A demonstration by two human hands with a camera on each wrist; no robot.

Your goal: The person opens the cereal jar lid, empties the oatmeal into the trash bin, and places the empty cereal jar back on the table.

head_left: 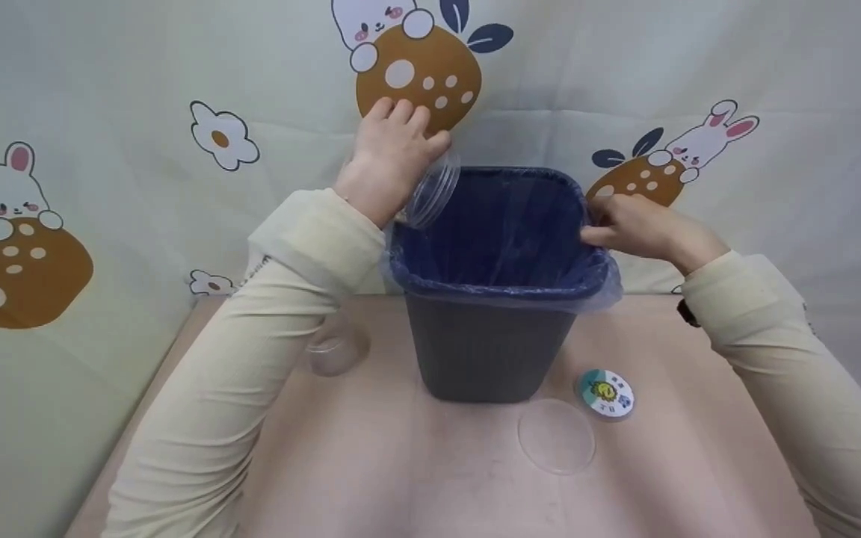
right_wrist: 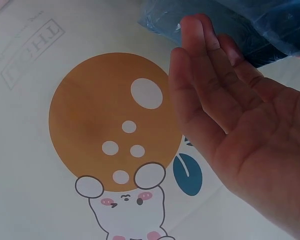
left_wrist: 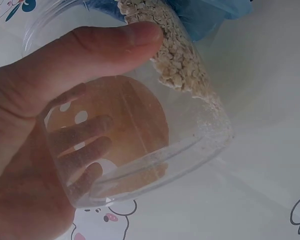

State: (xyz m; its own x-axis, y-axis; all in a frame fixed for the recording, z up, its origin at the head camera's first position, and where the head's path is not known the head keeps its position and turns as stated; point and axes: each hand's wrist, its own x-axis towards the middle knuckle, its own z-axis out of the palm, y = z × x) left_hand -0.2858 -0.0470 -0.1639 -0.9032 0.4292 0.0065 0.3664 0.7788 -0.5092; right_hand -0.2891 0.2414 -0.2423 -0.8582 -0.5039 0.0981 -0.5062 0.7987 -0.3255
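Note:
My left hand (head_left: 393, 161) grips a clear plastic jar (left_wrist: 190, 165) from the side, thumb across its near wall. The jar is tipped with its mouth towards a dark grey trash bin (head_left: 490, 344), at the bin's left rim. Rolled oats (left_wrist: 182, 70) lie along the jar's lower wall, banked towards the mouth. A thin, translucent bluish liner (head_left: 604, 290) lines the bin and folds over its rim. At the right rim, my right hand (head_left: 643, 228) holds the bin's edge through the liner, thumb on the near side.
On the pinkish table (head_left: 438, 478), a clear round lid (head_left: 556, 437) lies in front of the bin. Beside it sits a small round item with a printed top (head_left: 608, 394). Another clear container (head_left: 333, 355) stands left of the bin, partly behind my left sleeve. A patterned cloth (head_left: 550, 82) hangs behind.

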